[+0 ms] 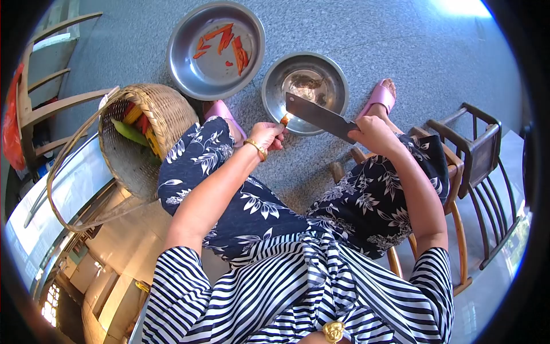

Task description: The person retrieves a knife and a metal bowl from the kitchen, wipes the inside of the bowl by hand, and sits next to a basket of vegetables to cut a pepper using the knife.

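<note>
My right hand (375, 135) grips the handle of a cleaver (318, 114), whose broad dark blade points left over a small metal basin (334, 62). My left hand (268, 136), with a gold bracelet at the wrist, pinches a small orange vegetable piece (285, 120) at that basin's near rim. The blade is close to the piece, but whether they touch I cannot tell. Inside the small basin lie some brownish bits and what looks like shallow water. A larger metal basin (182, 80) beyond my left hand contains several orange-red vegetable strips (240, 55).
A woven basket (177, 109) lies tipped at the left, with green, yellow and red long vegetables (134, 125) inside. Wooden chair rungs (71, 106) stand at the far left. Dark stools (478, 143) are at the right. My feet in pink slippers (379, 97) flank the small basin.
</note>
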The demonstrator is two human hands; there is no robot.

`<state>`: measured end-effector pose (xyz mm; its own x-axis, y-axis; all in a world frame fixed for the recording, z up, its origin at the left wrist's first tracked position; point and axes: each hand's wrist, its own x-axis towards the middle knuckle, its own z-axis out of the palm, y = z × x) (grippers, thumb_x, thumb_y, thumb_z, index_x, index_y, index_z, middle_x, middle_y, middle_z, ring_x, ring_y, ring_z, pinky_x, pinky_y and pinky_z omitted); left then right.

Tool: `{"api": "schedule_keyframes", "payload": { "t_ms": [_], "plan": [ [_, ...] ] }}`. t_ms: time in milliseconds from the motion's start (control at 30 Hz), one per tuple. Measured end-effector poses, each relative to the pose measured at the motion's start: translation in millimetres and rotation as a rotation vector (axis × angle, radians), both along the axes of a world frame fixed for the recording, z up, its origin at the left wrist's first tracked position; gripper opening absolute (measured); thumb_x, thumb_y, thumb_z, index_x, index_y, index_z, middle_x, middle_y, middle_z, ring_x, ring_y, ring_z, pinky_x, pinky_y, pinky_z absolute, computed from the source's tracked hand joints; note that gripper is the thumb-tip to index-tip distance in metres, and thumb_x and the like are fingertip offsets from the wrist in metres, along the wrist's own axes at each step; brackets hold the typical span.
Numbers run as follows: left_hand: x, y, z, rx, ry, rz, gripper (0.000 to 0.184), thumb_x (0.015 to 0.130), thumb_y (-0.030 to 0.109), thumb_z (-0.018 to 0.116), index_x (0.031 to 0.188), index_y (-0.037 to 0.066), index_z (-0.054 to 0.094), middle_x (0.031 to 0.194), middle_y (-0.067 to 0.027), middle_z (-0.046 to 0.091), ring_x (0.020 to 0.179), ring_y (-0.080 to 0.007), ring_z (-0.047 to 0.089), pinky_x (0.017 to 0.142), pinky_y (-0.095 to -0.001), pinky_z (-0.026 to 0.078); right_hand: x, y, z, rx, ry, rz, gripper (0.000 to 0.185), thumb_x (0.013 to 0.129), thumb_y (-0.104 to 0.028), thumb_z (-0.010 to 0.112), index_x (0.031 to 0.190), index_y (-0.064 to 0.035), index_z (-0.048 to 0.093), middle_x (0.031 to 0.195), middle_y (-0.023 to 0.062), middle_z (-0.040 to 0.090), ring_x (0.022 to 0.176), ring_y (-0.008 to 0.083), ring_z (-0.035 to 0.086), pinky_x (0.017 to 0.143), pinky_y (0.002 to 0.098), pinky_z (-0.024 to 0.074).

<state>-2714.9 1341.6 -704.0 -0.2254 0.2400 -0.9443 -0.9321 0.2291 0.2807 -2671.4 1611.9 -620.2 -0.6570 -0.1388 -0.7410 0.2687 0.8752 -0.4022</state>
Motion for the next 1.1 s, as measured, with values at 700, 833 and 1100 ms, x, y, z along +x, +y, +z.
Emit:
{"api": "schedule_keyframes", "payload": {
  "t_ms": [700, 833, 1100],
  "plan": [
    [-3, -3, 5, 0.031, 0.007, -0.005, 0.022, 0.081, 0.021, 0.053, 0.082, -0.001, 0.056, 0.055, 0.0017, 0.048, 0.038, -0.0057, 0.044, 0.041, -0.0213, 0.045, -5, -1, 8, -0.040, -0.019, 0.015, 0.030, 0.074, -0.027, 0.056, 0.074, 0.0031, 0.056, 0.071, 0.0196, 0.057, 0.071, 0.0327, 0.057, 0.065, 0.0390, 0.0440],
    [-2, -3, 5, 0.077, -0.065, 0.074, 0.022, 0.082, 0.022, 0.051, 0.084, 0.000, 0.055, 0.054, 0.0024, 0.047, 0.039, -0.0055, 0.043, 0.044, -0.0219, 0.046, -4, 0, 5, -0.049, -0.060, 0.015, 0.031, 0.074, -0.027, 0.056, 0.075, 0.0033, 0.056, 0.071, 0.0191, 0.057, 0.071, 0.0325, 0.057, 0.065, 0.0390, 0.0441],
    [-3, -2, 10, 0.124, -0.080, -0.005, 0.020, 0.083, 0.022, 0.049, 0.081, 0.003, 0.054, 0.054, 0.0038, 0.047, 0.039, -0.0043, 0.043, 0.044, -0.0207, 0.045, -1, 11, -8, 0.074, -0.024, -0.021, 0.027, 0.075, -0.026, 0.055, 0.076, 0.0008, 0.058, 0.072, 0.0183, 0.058, 0.073, 0.0314, 0.058, 0.066, 0.0387, 0.0444]
  ]
}}
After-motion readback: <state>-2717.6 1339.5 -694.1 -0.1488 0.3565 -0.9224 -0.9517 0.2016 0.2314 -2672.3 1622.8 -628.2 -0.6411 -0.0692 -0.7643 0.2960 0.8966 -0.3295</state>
